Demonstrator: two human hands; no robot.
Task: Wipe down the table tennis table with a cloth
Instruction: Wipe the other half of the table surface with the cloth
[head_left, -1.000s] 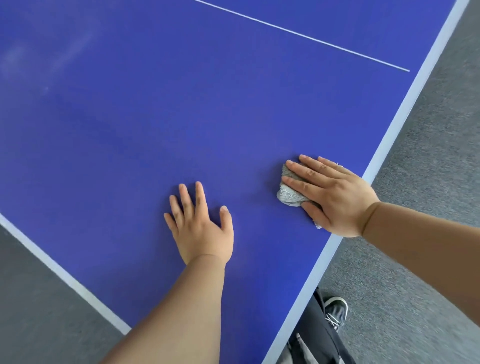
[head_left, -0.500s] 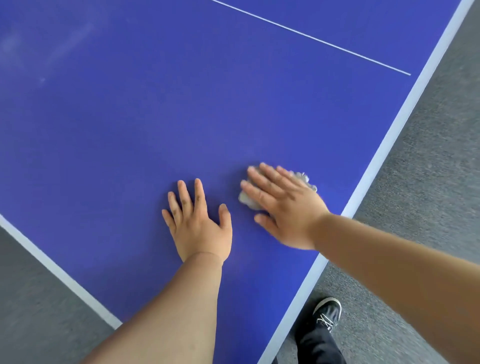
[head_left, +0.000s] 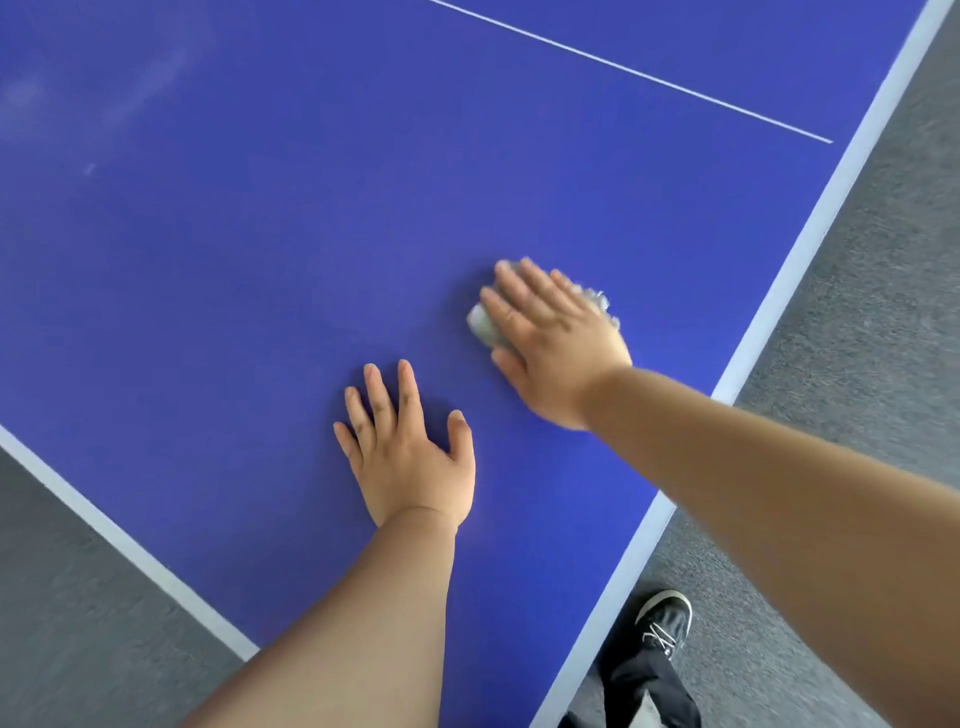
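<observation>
Could easily skate right off the bunched-up grey cloth (head_left: 483, 328) with the right hand (head_left: 558, 345) pressing it flat-fingered instead of gripping, or slip on the left hand (head_left: 410, 460), spread wide and planted bare on the blue table (head_left: 218, 249) just beside. Cloth-wise: small, crumpled, mostly hidden under the fingers, sitting on the table near its right edge, well apart from the hazy smudges (head_left: 31, 98) far off to the left.

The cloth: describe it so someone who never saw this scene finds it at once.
On the blue table tennis table, near its white right edge, the right hand presses a grey cloth. It is the only crumpled grey thing there; the left hand lies bare.
</observation>
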